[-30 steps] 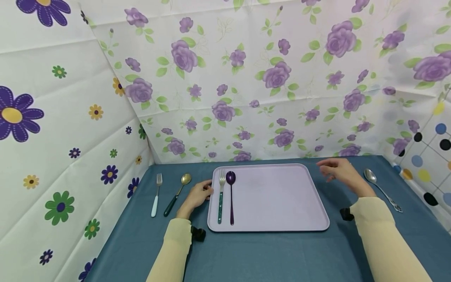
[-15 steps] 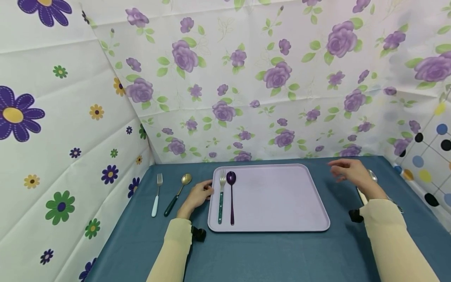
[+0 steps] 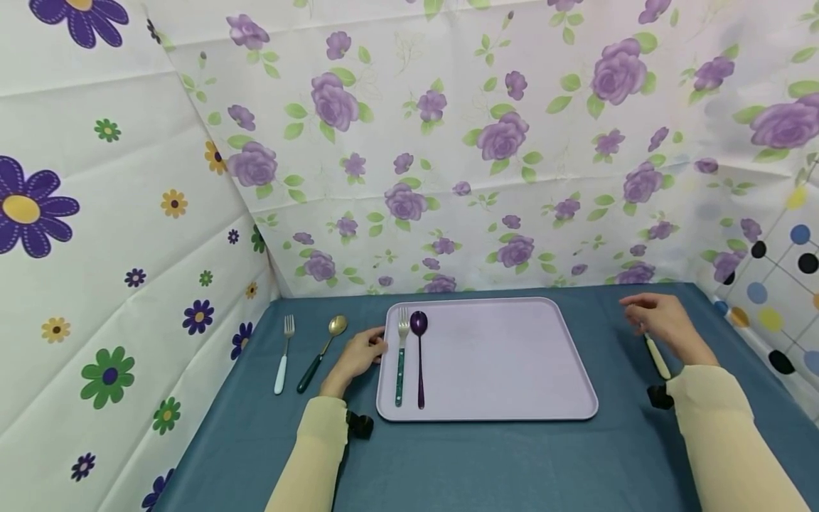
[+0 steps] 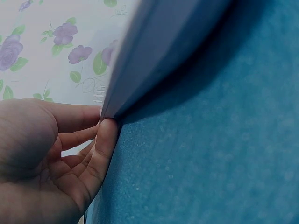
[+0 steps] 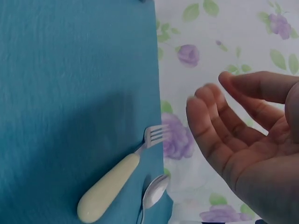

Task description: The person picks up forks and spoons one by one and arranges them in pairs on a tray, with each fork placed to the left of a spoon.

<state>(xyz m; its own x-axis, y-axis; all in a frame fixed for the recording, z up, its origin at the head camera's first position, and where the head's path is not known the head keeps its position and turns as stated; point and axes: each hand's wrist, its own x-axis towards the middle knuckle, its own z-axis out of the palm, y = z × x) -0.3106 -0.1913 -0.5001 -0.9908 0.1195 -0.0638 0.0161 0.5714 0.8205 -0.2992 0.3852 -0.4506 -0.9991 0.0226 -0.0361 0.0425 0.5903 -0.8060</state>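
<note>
My left hand point(image 3: 361, 352) pinches the left rim of a pale lilac tray point(image 3: 499, 363) between thumb and fingers, as the left wrist view shows. On that tray's left side lie a fork with a green handle point(image 3: 400, 370) and a dark purple spoon point(image 3: 419, 324), side by side. My right hand point(image 3: 665, 326), fingers loosely bent and holding nothing, hovers over a cream-handled fork point(image 3: 657, 357) right of the tray. The right wrist view shows this fork whole, with a silver spoon point(image 5: 155, 191) beside it; in the head view the hand and sleeve hide that spoon.
Left of the tray lie a white-handled fork point(image 3: 281, 373) and a gold spoon with a dark green handle point(image 3: 311, 374). A blue-grey cloth point(image 3: 486, 462) covers the table. Flowered sheets point(image 3: 448, 142) hang behind and at the sides.
My right hand has moved to the right, away from the tray. The cream-handled fork's handle has come into sight under it, and the silver spoon is now covered. The left hand stays put.
</note>
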